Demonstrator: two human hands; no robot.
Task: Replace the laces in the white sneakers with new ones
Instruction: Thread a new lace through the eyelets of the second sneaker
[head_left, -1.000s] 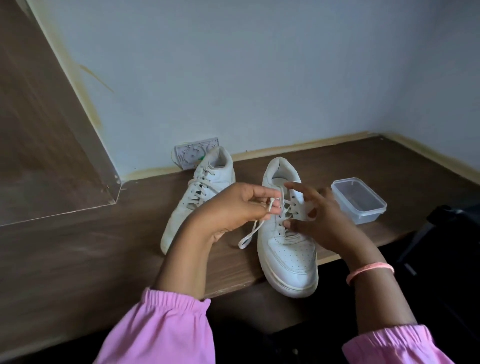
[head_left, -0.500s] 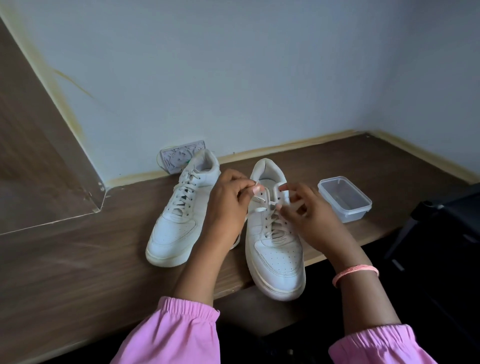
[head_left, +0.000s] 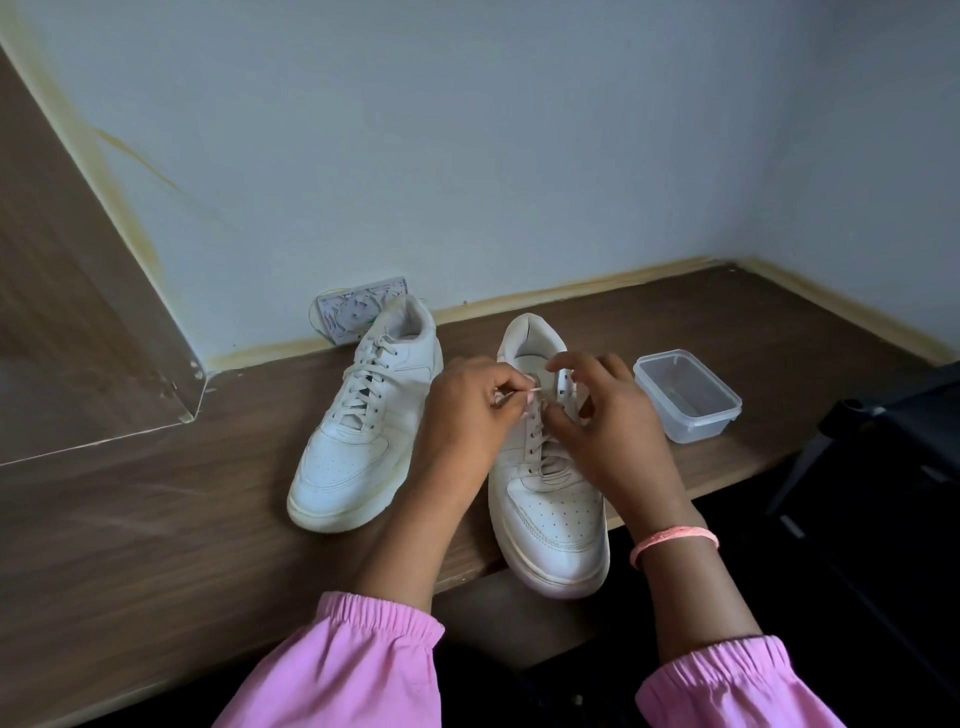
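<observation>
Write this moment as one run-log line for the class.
left hand: pinches lace end | right hand: on eyelets of right sneaker | left sneaker: laced, untouched

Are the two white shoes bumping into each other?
Apart. The head view shows a strip of brown shelf between the left sneaker and the right sneaker, though the left hand covers part of that gap.
</observation>
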